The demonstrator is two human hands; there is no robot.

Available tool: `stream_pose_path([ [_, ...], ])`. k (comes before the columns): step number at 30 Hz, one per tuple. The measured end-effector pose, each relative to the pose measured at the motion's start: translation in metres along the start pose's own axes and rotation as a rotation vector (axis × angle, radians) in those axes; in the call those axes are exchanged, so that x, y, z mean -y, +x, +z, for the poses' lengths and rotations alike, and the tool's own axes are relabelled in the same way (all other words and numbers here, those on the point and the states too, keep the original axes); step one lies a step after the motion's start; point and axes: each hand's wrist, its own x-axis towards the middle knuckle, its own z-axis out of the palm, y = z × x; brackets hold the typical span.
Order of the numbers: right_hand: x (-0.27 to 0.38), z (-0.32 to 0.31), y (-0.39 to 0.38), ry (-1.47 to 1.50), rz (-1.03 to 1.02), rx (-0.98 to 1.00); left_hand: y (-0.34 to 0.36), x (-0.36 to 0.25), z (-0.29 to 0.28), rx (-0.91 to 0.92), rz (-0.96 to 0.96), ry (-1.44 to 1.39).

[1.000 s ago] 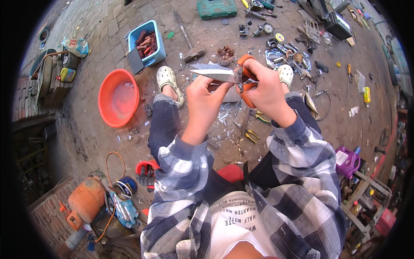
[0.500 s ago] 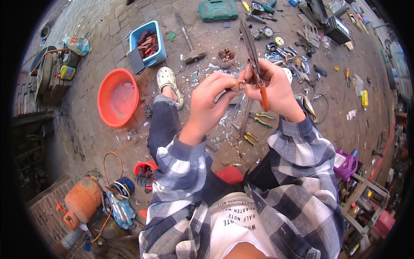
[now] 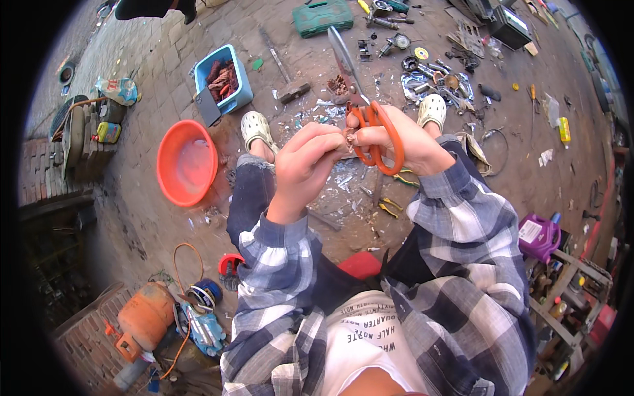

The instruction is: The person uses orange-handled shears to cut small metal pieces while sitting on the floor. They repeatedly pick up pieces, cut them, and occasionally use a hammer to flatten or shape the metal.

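My left hand (image 3: 302,168) pinches a small brownish scrap (image 3: 350,138) between thumb and fingertips. The scrap looks like coppery metal, but it is too small to name surely. My right hand (image 3: 411,140) meets it from the other side, its fingers wrapped about orange-handled scissors (image 3: 393,135). The scissor blades point away from me, toward the far side. Beyond the hands, on the ground, stands a small bowl of brown-red scraps (image 3: 339,89). Pliers with yellow-green handles (image 3: 389,208) lie below my right hand.
A blue bin (image 3: 243,89) holds reddish-brown pieces. Left of my legs sits an orange-red basin (image 3: 187,163). A hammer (image 3: 294,91), a green case (image 3: 322,18) and a tray of metal parts (image 3: 436,86) lie farther off. A person's dark-clothed leg (image 3: 157,8) shows at the top left.
The scissors have swung in my right hand, so their handles now face up and the blades lean left. Both hands have shifted slightly left. A person's leg has come in at the top left.
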Motion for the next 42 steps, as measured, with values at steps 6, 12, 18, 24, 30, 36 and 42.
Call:
stream_pose_path([
  [6, 0.009, 0.005, 0.000, -0.091, -0.248, -0.051, -0.002, 0.006, 0.007, -0.055, -0.096, -0.067],
  [12, 0.005, 0.018, 0.000, -0.077, -0.491, -0.127, -0.002, -0.001, 0.026, -0.336, -0.440, -0.716],
  [18, 0.010, 0.027, -0.005, -0.347, -0.585, -0.211, -0.004, 0.009, 0.020, -0.312, -0.469, -0.841],
  [24, 0.002, 0.026, -0.003, -0.133, -0.552, -0.170, 0.001, 0.006, 0.015, -0.411, -0.273, -0.545],
  [30, 0.003, 0.025, 0.000, -0.230, -0.613, -0.126, -0.001, 0.008, 0.014, -0.361, -0.128, -0.200],
  [36, 0.005, 0.027, -0.001, -0.201, -0.626, -0.160, 0.002, 0.000, 0.016, -0.408, -0.174, -0.224],
  [42, 0.008, 0.028, -0.003, -0.195, -0.611, -0.163, -0.001, 0.004, 0.013, -0.314, -0.271, -0.341],
])
